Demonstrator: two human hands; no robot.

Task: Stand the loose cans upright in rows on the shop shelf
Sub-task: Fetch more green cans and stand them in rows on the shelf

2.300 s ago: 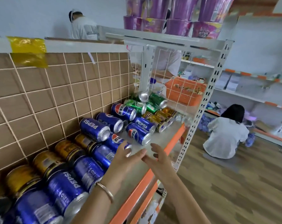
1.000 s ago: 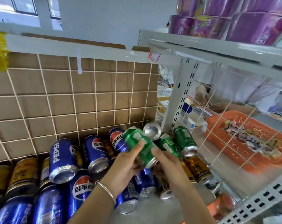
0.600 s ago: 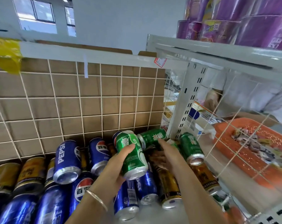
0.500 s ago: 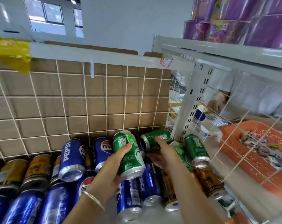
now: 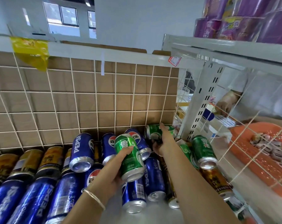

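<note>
Holding a green metal can in our left hand, we are reaching our right hand over the far green can, lying left-to-right; grip unclear.

left hand: lifted green can | right hand: reached rear green can

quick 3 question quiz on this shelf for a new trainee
1. True or false: the left hand grips a blue can.
2. The can under the right hand's fingers lies: A) on its side in the back corner, B) upright at the front edge, C) in the left hand.
3. Short answer: are the blue cans standing or lying?

Key: 1 false, it grips a green can. 2 A, that is the back green can. 3 lying on their sides.
</note>
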